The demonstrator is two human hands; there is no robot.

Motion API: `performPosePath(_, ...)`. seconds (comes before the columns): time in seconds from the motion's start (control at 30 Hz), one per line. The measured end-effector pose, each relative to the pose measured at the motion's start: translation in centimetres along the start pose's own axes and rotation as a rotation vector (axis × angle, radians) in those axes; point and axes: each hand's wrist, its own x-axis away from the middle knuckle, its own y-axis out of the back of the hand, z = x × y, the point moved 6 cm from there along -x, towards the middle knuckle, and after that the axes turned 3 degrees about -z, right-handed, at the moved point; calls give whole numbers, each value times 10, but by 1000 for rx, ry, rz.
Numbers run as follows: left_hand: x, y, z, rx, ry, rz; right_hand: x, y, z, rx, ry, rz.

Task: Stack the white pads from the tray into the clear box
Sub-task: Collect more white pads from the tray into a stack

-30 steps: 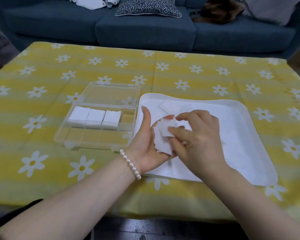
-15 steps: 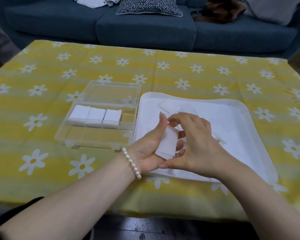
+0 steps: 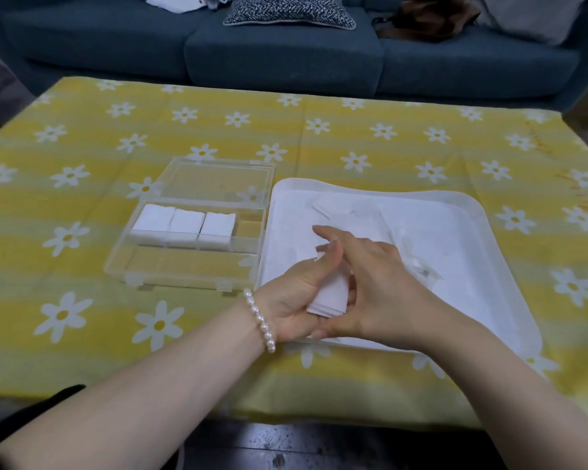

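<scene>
Just below the centre of the frame, a person's left hand [image 3: 294,293] and right hand [image 3: 370,286] meet over the near-left corner of a white tray [image 3: 489,232]. Together they pinch a small bundle of white pads [image 3: 330,296]: the left thumb curls over the top of the bundle, and the right fingers close on its other side. More loose pads [image 3: 347,206] lie flat in the tray, hard to separate against its white floor. To the left of centre, just beside the tray, a clear box [image 3: 184,262] sits open on the yellow, daisy-patterned surface [image 3: 82,300]. 3 white stacks [image 3: 184,225] already fill its middle row, with 1 narrow gap at that row's right end. The bundle looks thin and soft, so a loose grip during the carry could let pads fan out or slip free. Uneven edges may catch on the box's dividers.
</scene>
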Motion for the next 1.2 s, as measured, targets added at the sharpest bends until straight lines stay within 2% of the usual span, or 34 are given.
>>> performPosePath(0.07, 1, -1, 0, -13, -6, 11, -1, -2, -1, 10, -2, -33)
performPosePath(0.2, 2, -4, -6, 16, -54, 34, -3, -2, 0, -154, -2, -33)
performPosePath(0.33, 3, -3, -5, 25, -18, 31, -2, 0, 1, -57, 20, -5)
performPosePath(0.5, 1, 3, -3, -56, -4, -59, -4, -1, 1, 35, 35, -53)
performPosePath(0.6, 2, 1, -4, -21, 5, -55, -4, -3, 2, -96, 13, -34)
performPosePath(0.7, 0, 2, -5, 47, -1, -53, -1, 3, -2, -329, -64, -10)
performPosePath(0.77, 0, 3, -6, 95, 13, -36, 0, 11, -7, -358, -81, -32)
performPosePath(0.9, 6, -3, -8, 197, 36, -31, 0, 11, -7, -184, -27, -40)
performPosePath(1.07, 6, 2, -4, 188, 70, -104, -1, 1, -3, 84, 100, -91)
performPosePath(1.2, 7, 5, -3, 170, 73, -139, 0, 2, -3, 103, 99, -87)
